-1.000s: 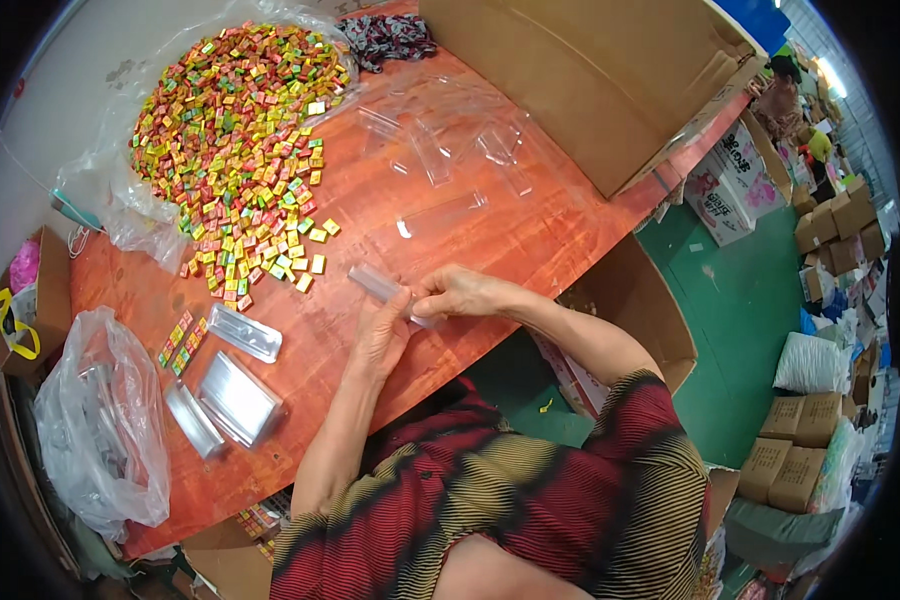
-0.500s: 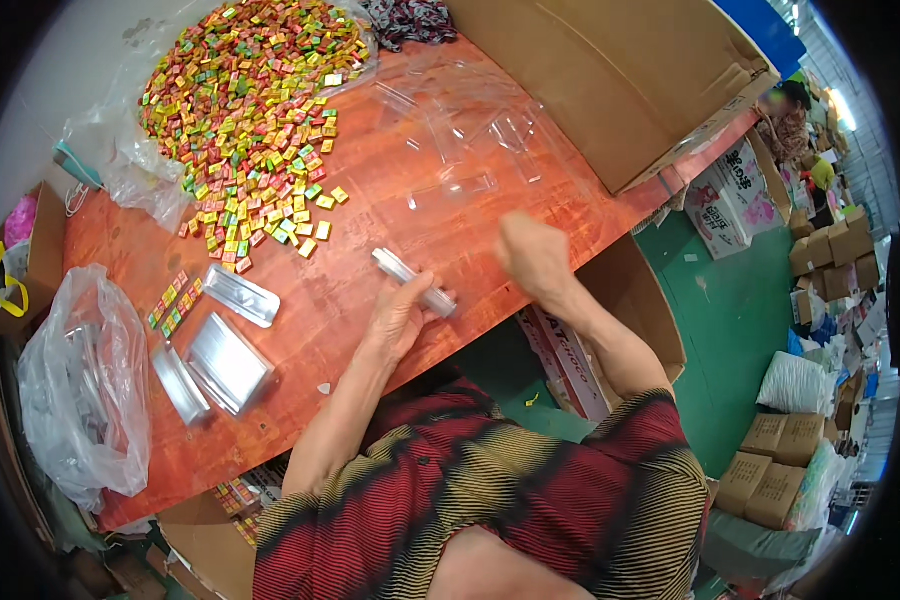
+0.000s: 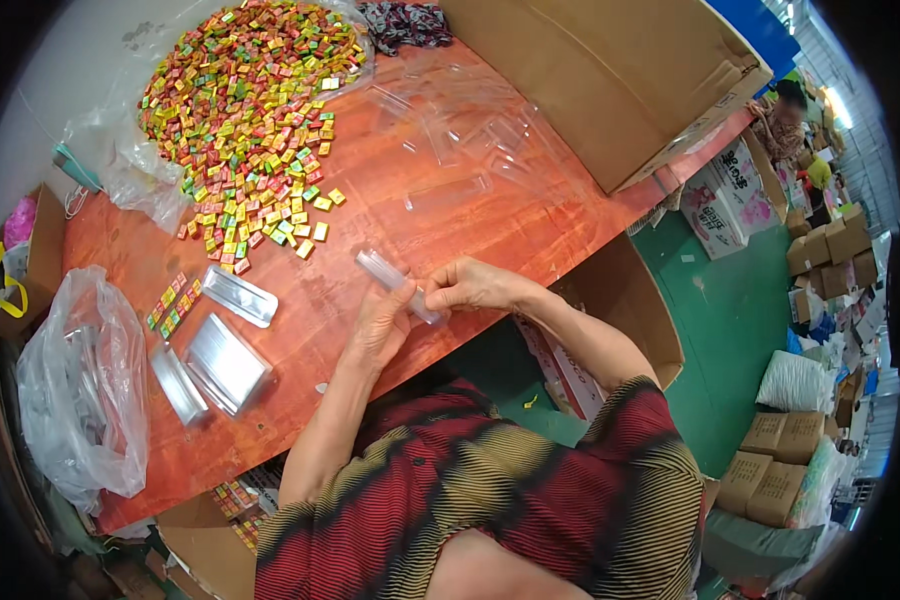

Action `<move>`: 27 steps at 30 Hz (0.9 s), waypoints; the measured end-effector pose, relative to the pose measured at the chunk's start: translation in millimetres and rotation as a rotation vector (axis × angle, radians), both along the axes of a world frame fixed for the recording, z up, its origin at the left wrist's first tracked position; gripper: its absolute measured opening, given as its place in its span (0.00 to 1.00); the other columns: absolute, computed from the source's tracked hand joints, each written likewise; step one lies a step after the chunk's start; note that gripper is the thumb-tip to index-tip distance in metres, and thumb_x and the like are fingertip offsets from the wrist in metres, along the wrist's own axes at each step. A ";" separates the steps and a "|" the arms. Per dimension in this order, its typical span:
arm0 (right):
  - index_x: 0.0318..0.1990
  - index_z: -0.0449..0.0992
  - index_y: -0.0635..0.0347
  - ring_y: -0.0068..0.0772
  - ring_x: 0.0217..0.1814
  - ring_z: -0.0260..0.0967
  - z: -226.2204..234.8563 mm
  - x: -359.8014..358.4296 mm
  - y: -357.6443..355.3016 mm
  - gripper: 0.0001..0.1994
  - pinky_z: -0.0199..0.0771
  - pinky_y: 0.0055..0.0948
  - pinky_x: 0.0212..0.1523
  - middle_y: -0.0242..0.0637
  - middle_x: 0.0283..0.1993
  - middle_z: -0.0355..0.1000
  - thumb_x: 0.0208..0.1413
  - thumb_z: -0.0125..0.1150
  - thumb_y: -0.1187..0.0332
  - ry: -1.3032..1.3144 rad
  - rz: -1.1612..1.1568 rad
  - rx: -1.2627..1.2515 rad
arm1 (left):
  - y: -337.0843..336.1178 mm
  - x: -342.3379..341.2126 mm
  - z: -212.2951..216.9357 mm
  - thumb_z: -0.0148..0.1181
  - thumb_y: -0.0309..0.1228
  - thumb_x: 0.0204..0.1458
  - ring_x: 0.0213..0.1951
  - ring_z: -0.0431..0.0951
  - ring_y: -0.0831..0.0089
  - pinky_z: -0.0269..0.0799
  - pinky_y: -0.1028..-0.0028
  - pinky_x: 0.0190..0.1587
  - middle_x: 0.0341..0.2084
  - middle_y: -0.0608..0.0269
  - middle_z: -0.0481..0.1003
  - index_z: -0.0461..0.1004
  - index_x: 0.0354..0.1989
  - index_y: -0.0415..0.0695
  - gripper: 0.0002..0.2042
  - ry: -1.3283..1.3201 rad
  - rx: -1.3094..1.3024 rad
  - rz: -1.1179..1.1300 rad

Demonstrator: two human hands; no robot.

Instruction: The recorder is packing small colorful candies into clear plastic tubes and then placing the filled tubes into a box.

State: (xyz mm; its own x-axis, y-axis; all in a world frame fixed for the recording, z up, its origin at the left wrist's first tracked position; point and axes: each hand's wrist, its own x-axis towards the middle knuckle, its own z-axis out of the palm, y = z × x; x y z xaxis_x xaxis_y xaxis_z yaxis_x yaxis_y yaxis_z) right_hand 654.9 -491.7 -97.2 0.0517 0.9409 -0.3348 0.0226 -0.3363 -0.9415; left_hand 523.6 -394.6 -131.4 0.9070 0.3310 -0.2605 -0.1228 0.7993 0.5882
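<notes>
My left hand is closed round a long, narrow clear plastic case, held tilted above the near edge of the red table. At the case's near end, the pinched fingers of my right hand grip it; the fingertips are partly hidden. Left of my hands lie silvery clear trays, several stacked together, and a single tray. Next to them, two short rows of small coloured boxes are lined up.
A big heap of small yellow, red and green boxes covers the far left. More clear cases lie beyond my hands. A large carton stands far right, a plastic bag at left. An open carton sits below the table edge.
My right hand has come left and down from above the table's right part to the case. The left hand has shifted slightly left with the case still in it.
</notes>
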 end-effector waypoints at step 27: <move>0.19 0.68 0.59 0.16 0.17 0.55 4.9 8.3 -9.6 0.10 0.55 0.16 0.18 0.25 0.17 0.61 0.46 0.50 0.64 0.212 0.013 -0.116 | -4.7 6.7 2.7 0.57 0.31 0.40 0.30 0.70 0.74 0.70 0.72 0.32 0.28 0.64 0.66 0.57 0.39 0.42 0.19 -0.004 -0.057 -0.112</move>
State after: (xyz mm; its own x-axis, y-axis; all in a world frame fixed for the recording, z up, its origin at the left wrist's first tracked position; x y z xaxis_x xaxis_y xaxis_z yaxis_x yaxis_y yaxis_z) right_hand 663.1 -501.3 -92.3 -0.0432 0.8954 -0.4431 -0.1664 -0.4438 -0.8806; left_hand 530.3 -399.3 -128.7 0.9385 0.2125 -0.2721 -0.0335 0.8404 0.5409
